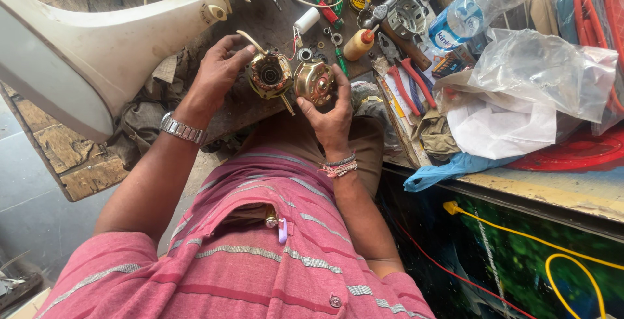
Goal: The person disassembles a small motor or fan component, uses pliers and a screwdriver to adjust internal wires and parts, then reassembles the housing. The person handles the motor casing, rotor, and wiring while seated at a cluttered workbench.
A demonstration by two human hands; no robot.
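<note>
The motor body (270, 75), a round copper-wound part with a dark bore at its middle, is gripped by the left hand (216, 75), whose fingers are curled around its outer edge. Just to its right, and seemingly touching it, a brass-coloured end cover (314, 83) is clasped by the right hand (331, 119) from below, thumb on its rim. The two round parts are held side by side above the lap, faces turned up toward the camera, each nearer its own hand. Beyond them, on the cluttered workbench (97, 176), a small yellow squeeze bottle with a red tip (359, 43) is seen, then red-handled pliers (406, 75). Farther right a clear plastic bottle with a blue label (465, 13) lies tilted above crumpled clear bags (546, 72).
</note>
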